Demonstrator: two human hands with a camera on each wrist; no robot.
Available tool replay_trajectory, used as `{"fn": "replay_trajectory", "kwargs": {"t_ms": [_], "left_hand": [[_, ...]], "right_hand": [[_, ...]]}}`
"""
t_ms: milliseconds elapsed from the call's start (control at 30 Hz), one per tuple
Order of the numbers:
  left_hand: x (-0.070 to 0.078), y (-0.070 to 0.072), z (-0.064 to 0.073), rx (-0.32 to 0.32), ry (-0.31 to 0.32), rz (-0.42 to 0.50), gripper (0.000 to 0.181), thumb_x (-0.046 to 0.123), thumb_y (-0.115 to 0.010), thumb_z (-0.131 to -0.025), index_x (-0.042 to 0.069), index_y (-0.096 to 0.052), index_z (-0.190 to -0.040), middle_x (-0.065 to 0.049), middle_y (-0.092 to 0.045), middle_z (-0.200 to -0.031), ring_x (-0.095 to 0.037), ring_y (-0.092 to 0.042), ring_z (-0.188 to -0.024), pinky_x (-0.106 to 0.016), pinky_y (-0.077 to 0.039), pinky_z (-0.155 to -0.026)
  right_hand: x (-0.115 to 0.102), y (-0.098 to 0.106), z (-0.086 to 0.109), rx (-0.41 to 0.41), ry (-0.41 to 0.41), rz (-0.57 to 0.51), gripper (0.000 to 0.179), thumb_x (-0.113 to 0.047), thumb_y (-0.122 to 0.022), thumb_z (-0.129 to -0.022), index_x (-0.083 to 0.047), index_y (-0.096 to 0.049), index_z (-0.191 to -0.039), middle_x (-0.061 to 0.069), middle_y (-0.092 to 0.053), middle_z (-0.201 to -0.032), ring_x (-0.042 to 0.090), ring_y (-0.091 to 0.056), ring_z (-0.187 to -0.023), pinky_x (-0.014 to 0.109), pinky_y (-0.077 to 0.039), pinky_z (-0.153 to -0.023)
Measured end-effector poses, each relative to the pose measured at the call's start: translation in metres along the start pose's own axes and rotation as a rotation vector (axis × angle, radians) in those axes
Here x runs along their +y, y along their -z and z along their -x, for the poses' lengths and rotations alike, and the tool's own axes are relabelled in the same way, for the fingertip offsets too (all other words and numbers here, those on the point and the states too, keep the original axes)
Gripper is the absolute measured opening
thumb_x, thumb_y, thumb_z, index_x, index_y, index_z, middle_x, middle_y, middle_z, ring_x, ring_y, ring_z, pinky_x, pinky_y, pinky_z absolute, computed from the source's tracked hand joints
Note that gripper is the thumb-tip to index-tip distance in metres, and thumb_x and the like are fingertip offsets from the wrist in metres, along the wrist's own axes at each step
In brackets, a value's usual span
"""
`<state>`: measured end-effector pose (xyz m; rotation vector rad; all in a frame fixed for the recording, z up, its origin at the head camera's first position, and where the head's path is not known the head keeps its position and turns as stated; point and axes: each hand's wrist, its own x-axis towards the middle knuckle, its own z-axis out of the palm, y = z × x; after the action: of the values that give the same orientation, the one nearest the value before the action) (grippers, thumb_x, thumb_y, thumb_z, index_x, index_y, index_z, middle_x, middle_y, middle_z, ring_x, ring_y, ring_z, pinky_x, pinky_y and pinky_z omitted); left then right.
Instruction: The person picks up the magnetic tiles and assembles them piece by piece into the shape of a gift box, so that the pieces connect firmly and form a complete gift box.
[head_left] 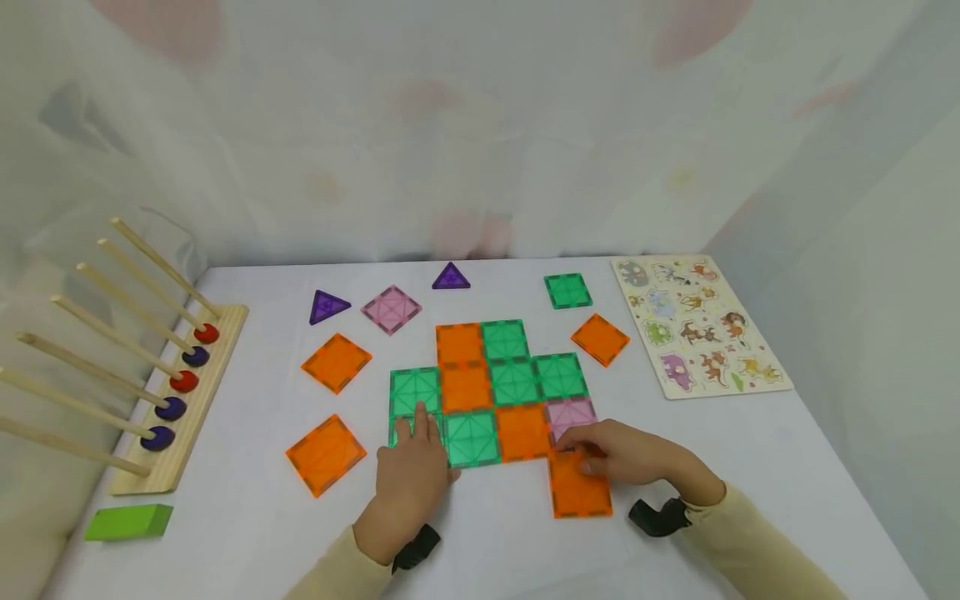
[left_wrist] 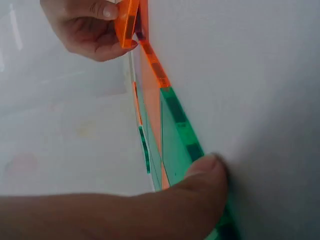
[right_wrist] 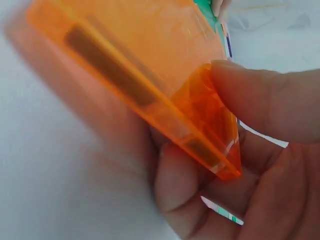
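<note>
Several green, orange and pink square magnetic tiles lie edge to edge on the white table. My right hand (head_left: pixel 630 454) pinches an orange square tile (head_left: pixel 581 497) between thumb and fingers, just below a pink tile (head_left: pixel 572 414) of this group. The right wrist view shows the held orange tile (right_wrist: pixel 150 95) raised at a slant above the table. My left hand (head_left: pixel 412 475) rests with straight fingers on the green tiles (head_left: pixel 415 387) at the group's left end. In the left wrist view the left thumb (left_wrist: pixel 202 185) touches a green tile's edge (left_wrist: pixel 182 125).
Loose orange tiles (head_left: pixel 326 454), a pink tile (head_left: pixel 392 309), purple triangles (head_left: pixel 452 277) and a green tile (head_left: pixel 567 291) lie around the group. A wooden peg rack (head_left: pixel 217 350) and a green block (head_left: pixel 129 522) stand left; an animal puzzle board (head_left: pixel 652 354) lies right.
</note>
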<state>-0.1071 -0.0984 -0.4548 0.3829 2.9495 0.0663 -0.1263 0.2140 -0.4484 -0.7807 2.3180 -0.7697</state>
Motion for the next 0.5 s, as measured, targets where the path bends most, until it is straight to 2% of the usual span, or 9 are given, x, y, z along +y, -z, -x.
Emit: {"fn": "replay_trajectory", "kwargs": {"t_ms": [133, 267, 367, 500], "left_hand": [[-0.016, 0.005, 0.0, 0.003, -0.037, 0.084, 0.08, 0.044, -0.073, -0.081, -0.002, -0.045, -0.14, -0.023, -0.036, -0.15, -0.04, -0.043, -0.125, -0.055, -0.051, -0.08], [-0.042, 0.017, 0.002, 0.071, -0.041, 0.12, 0.073, 0.04, -0.071, -0.085, -0.001, -0.046, -0.139, -0.027, -0.042, -0.144, -0.043, -0.049, -0.12, -0.055, -0.05, -0.089], [-0.068, 0.018, 0.011, 0.129, 0.024, 0.16, 0.067, 0.036, -0.07, -0.087, -0.006, -0.048, -0.135, -0.03, -0.046, -0.138, -0.047, -0.048, -0.12, -0.057, -0.049, -0.09], [-0.097, 0.005, 0.033, 0.124, 0.136, 0.194, 0.063, 0.029, -0.072, -0.085, -0.011, -0.051, -0.13, -0.033, -0.043, -0.136, -0.05, -0.043, -0.122, -0.063, -0.047, -0.088]], "right_hand": [[-0.007, -0.007, 0.003, 0.043, -0.046, 0.009, 0.03, -0.014, -0.056, -0.097, -0.02, -0.06, -0.126, -0.006, -0.062, -0.122, 0.009, -0.055, -0.104, 0.036, -0.049, -0.096], [-0.02, -0.022, 0.008, 0.121, -0.087, 0.066, 0.03, -0.017, -0.058, -0.095, -0.019, -0.06, -0.125, -0.01, -0.059, -0.121, 0.007, -0.054, -0.103, 0.036, -0.049, -0.096], [-0.03, -0.033, 0.014, 0.192, -0.089, 0.14, 0.031, -0.017, -0.06, -0.094, -0.019, -0.06, -0.125, -0.01, -0.057, -0.122, 0.008, -0.054, -0.105, 0.037, -0.05, -0.096], [-0.037, -0.044, 0.024, 0.264, -0.03, 0.246, 0.032, -0.018, -0.062, -0.093, -0.02, -0.061, -0.125, -0.007, -0.055, -0.129, 0.013, -0.056, -0.112, 0.039, -0.051, -0.095]]}}
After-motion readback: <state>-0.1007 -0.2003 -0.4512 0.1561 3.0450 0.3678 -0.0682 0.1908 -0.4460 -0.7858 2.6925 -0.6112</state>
